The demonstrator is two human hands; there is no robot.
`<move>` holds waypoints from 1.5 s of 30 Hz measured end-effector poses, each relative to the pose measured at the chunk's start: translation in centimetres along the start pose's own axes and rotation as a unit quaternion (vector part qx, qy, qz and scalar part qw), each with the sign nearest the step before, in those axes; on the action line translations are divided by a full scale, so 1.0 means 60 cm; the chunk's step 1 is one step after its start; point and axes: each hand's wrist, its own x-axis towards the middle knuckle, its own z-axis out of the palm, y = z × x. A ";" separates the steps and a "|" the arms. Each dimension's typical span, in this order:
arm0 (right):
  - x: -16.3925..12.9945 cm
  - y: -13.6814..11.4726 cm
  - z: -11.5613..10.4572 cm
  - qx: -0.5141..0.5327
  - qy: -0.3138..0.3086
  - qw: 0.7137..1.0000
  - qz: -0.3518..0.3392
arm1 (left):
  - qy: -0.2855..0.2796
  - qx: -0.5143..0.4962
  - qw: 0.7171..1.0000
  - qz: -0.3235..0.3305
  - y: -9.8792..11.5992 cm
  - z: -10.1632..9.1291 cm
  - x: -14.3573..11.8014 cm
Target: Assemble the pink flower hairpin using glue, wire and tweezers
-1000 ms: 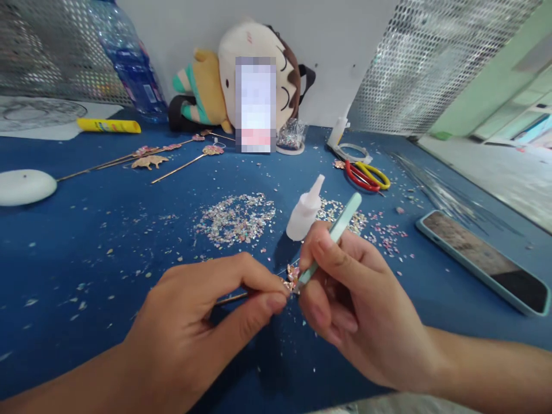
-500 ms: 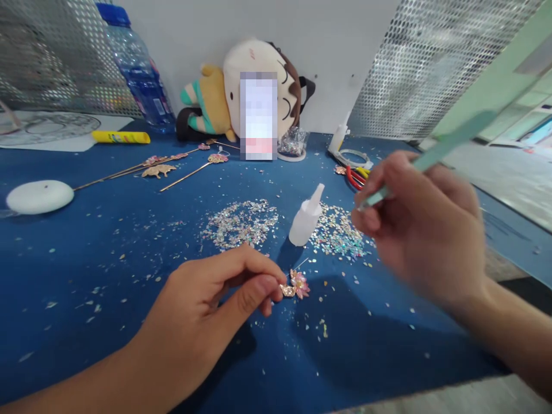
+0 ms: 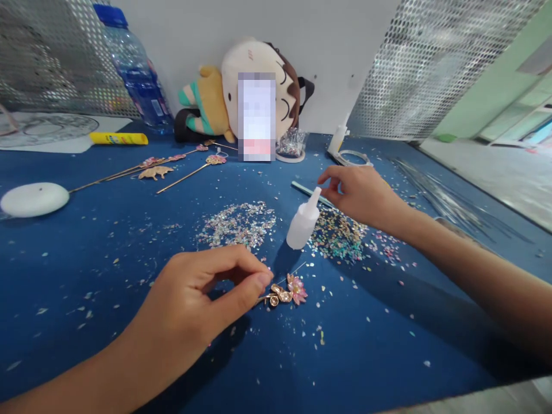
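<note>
Teal tool (image 3: 303, 188) has come down, partly behind the bottle (image 3: 302, 226).

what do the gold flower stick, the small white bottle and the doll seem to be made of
Flower stick: probably metal, polished, given the gold sheen and bright highlights. Its pink petals look glossy, perhaps enamel or resin; can't tell which.
Small bottle: likely plastic, satin, going by the milky white look and narrow nozzle.
Doll: probably plush fabric, matte, soft-looking and rounded.
</note>
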 end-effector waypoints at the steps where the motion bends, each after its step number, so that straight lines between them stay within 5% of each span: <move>1: -0.010 -0.009 -0.003 0.025 -0.021 0.999 -0.016 | -0.003 0.002 1.000 0.002 -0.002 -0.001 0.002; 4: -0.042 -0.040 0.000 0.116 -0.103 0.986 -0.061 | -0.023 0.026 0.999 0.026 -0.007 -0.003 0.007; 7: -0.063 -0.062 0.020 0.183 -0.118 0.973 -0.078 | -0.047 0.054 0.996 0.052 -0.009 -0.003 0.010; 16: -0.079 -0.070 0.034 0.189 -0.020 0.978 -0.086 | -0.068 0.146 0.987 0.019 -0.002 0.000 0.006; 22: -0.093 -0.085 0.016 0.306 0.071 0.949 -0.009 | -0.081 0.157 0.982 0.059 -0.010 -0.008 0.018; 25: -0.094 -0.087 0.014 0.351 0.080 0.933 0.013 | -0.083 0.130 0.984 0.095 -0.015 -0.005 0.027; 28: -0.096 -0.081 0.012 0.382 0.062 0.922 0.011 | -0.050 0.099 0.992 0.056 -0.017 0.001 0.029; 38: -0.088 -0.065 0.037 0.384 0.104 0.917 0.022 | -0.049 0.109 0.993 0.006 -0.012 0.005 0.026; 45: -0.067 -0.051 0.087 0.156 0.056 0.975 -0.145 | -0.061 0.087 0.994 -0.001 -0.013 0.014 0.024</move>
